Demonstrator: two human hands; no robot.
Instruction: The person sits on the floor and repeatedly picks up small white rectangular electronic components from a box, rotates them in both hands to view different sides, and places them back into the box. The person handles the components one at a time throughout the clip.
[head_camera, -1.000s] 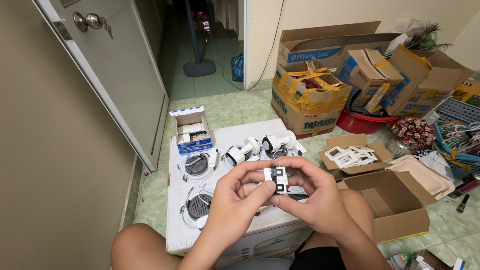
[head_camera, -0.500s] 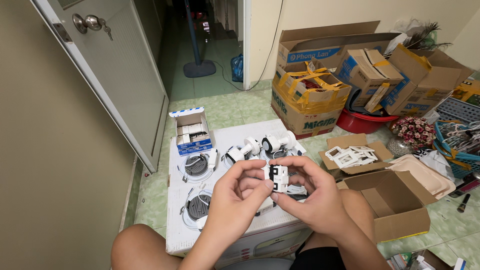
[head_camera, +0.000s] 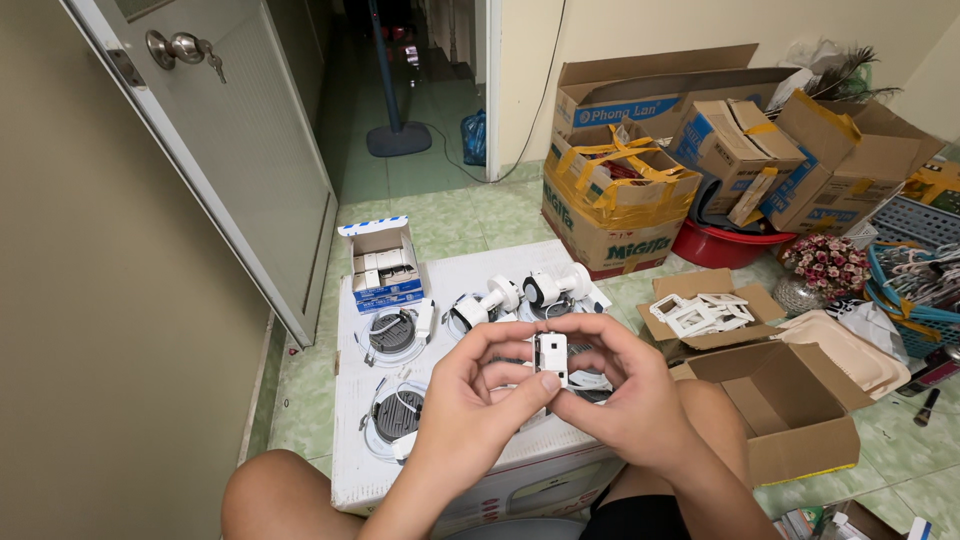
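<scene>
Both hands, left hand (head_camera: 475, 400) and right hand (head_camera: 625, 400), pinch small white switch module (head_camera: 551, 357).

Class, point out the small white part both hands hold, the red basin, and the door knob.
small white part (head_camera: 551, 357), head view, its front face.
red basin (head_camera: 722, 247), head view, its outer wall.
door knob (head_camera: 184, 46), head view, its round handle.

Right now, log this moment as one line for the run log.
left hand: pinches small white switch part | right hand: grips same part | under hands: white box top with round light fittings
</scene>
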